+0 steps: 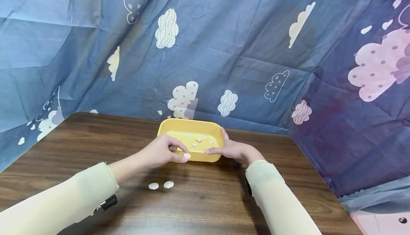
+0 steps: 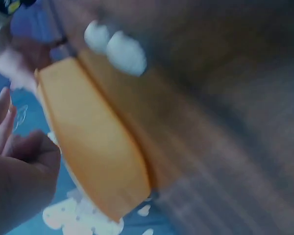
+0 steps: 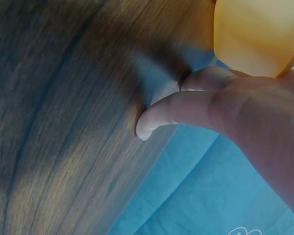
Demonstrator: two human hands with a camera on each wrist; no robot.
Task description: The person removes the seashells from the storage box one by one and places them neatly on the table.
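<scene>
A yellow plastic tub (image 1: 189,124) stands toward the back of the table, with several small pale shells (image 1: 198,140) on its floor. My left hand (image 1: 160,152) is at the tub's near left rim and pinches a white shell (image 1: 187,155) between thumb and fingertips. Gripping the tub's right end, my right hand (image 1: 236,149) has its thumb over the near rim; in the right wrist view its other fingers (image 3: 186,108) reach down to the tabletop. Two white ribbed shells, one on the left (image 1: 153,186) and one on the right (image 1: 168,184), lie side by side in front of the tub.
The dark wood table (image 1: 205,206) has rounded far corners. Right behind it hangs a blue cloth (image 1: 205,57) printed with clouds, which also closes off the left and right sides. A pink item (image 1: 381,222) shows at the lower right, beyond the table edge.
</scene>
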